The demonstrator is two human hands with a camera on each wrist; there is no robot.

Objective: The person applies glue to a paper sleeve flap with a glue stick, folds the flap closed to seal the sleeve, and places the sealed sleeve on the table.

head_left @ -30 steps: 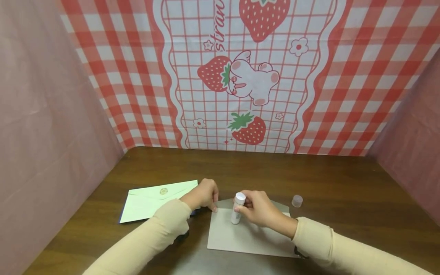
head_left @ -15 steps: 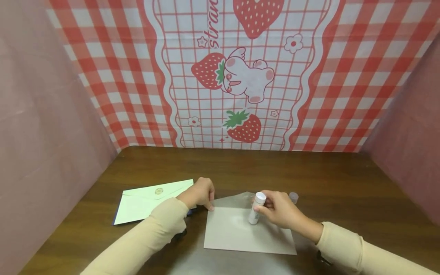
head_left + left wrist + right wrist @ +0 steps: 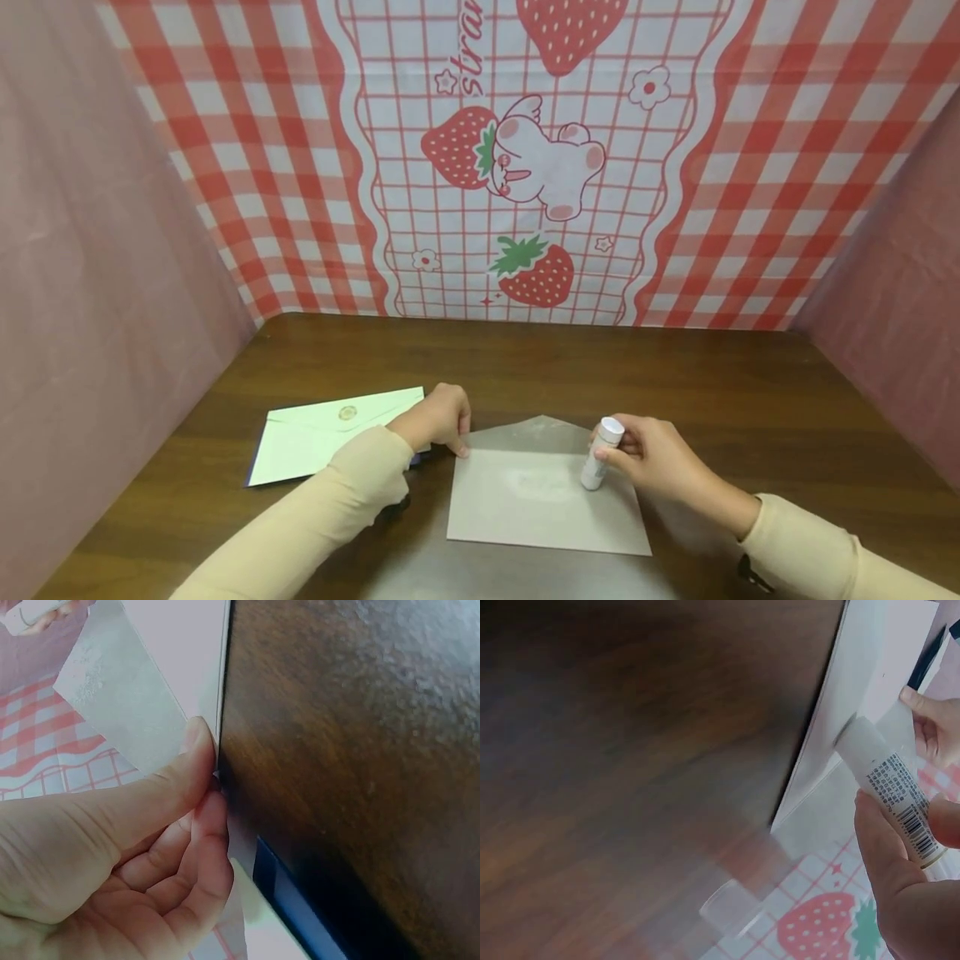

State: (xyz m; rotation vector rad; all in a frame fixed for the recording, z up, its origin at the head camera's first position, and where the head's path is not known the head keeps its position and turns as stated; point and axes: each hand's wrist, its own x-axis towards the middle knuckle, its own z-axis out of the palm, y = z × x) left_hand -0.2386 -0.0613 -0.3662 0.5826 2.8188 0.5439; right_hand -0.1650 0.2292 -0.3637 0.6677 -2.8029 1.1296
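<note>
A grey-white envelope [image 3: 543, 508] lies on the table with its pointed flap [image 3: 543, 432] opened out toward the back. My left hand [image 3: 447, 417] pinches its left corner; in the left wrist view the thumb [image 3: 196, 742] rests on top, the fingers at the edge below. In my right hand [image 3: 652, 454] is a white glue stick [image 3: 602, 458], gripped between thumb and fingers and slightly tilted. Its lower end meets the envelope near the right side. A barcode and small print show on the glue stick [image 3: 900, 802] in the right wrist view. Whitish smears mark the envelope's middle and flap.
At the left, a pale green envelope [image 3: 315, 446] with a gold seal lies over something dark blue [image 3: 289, 900], partly under my left forearm. A clear cap [image 3: 731, 907] stands beyond my right hand, hidden in the head view. A red checked cloth [image 3: 510, 167] hangs behind the table.
My right hand has slid the glue stick rightward across the envelope, from left of its middle to near its right side. A whitish smear now shows behind it. My left hand stays at the corner.
</note>
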